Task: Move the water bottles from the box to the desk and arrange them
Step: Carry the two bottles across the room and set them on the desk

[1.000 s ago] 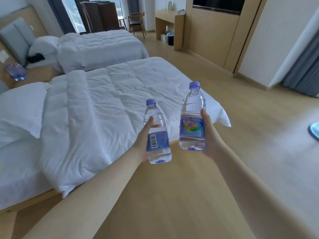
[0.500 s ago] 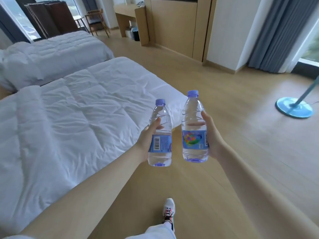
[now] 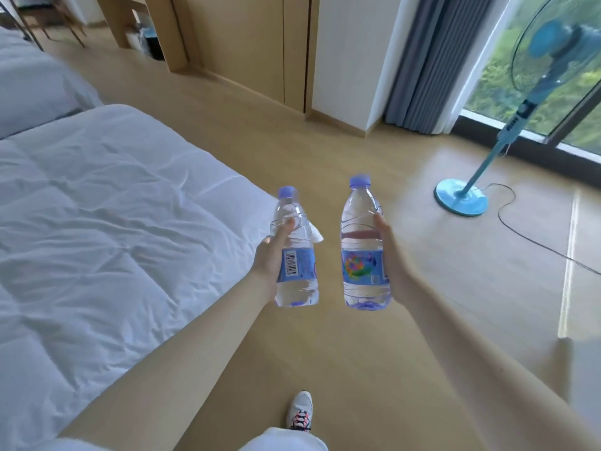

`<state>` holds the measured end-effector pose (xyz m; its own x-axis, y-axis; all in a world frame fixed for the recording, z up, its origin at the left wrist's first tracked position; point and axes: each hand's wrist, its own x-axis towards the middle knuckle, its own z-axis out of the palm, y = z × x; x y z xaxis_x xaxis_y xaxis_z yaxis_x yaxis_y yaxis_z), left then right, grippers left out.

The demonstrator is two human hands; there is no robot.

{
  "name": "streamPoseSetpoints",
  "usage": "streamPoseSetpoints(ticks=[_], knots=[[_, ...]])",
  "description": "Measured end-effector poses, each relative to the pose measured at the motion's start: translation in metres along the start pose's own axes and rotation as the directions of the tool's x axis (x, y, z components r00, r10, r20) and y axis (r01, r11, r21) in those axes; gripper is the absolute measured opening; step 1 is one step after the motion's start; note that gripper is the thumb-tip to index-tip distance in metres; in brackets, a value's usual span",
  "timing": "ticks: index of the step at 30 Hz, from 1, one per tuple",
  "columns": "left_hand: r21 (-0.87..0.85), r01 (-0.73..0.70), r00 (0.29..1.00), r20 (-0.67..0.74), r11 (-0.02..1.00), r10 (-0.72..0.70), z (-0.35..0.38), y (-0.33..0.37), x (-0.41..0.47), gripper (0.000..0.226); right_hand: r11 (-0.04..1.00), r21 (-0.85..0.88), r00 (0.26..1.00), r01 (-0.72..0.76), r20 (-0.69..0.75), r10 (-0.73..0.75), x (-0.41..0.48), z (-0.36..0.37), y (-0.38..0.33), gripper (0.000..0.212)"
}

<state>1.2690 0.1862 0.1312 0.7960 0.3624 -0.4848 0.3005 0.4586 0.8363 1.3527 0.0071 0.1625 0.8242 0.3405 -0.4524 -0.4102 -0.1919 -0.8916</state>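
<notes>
I carry two clear water bottles with purple caps and blue labels, held upright in front of me above the wooden floor. My left hand (image 3: 271,255) grips the left bottle (image 3: 296,252) around its middle, barcode facing me. My right hand (image 3: 392,252) grips the right bottle (image 3: 362,249), which shows a colourful label. The bottles stand a short gap apart. A wooden desk (image 3: 153,24) is at the far upper left. No box is in view.
A white bed (image 3: 97,222) fills the left side. A blue standing fan (image 3: 465,196) is at the right with its cord (image 3: 527,236) trailing over the floor. Grey curtain (image 3: 432,60) and window beyond. Wooden cabinets (image 3: 247,43) line the far wall. My shoe (image 3: 300,410) is below.
The view has swung to the right: the beds slid left and the fan and window came into sight. Both bottles stay gripped, now a little farther apart.
</notes>
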Motion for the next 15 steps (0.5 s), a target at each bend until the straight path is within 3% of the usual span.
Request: streamPoseSetpoints(ticks=[3, 7, 12, 15], knots=[[0.017, 0.008, 0.999, 0.037, 1.000, -0.009, 0.013, 0.020, 0.028, 0.057, 1.000, 0.012, 1.000, -0.009, -0.021, 0.009, 0.030, -0.011, -0.015, 0.084], [0.053, 0.010, 0.998, 0.056, 0.999, -0.013, 0.029, 0.036, 0.068, 0.047, 0.999, 0.007, 0.998, -0.031, -0.050, 0.031, 0.068, -0.025, -0.031, 0.082], [0.112, 0.036, 0.997, 0.069, 0.993, -0.044, 0.058, 0.058, 0.117, 0.079, 0.999, 0.025, 0.998, -0.046, -0.039, 0.047, 0.123, -0.044, -0.052, 0.077], [0.069, 0.019, 0.998, 0.066, 0.997, -0.023, 0.083, 0.068, 0.152, 0.076, 0.998, 0.037, 0.999, -0.044, -0.016, 0.045, 0.167, -0.065, -0.061, 0.069]])
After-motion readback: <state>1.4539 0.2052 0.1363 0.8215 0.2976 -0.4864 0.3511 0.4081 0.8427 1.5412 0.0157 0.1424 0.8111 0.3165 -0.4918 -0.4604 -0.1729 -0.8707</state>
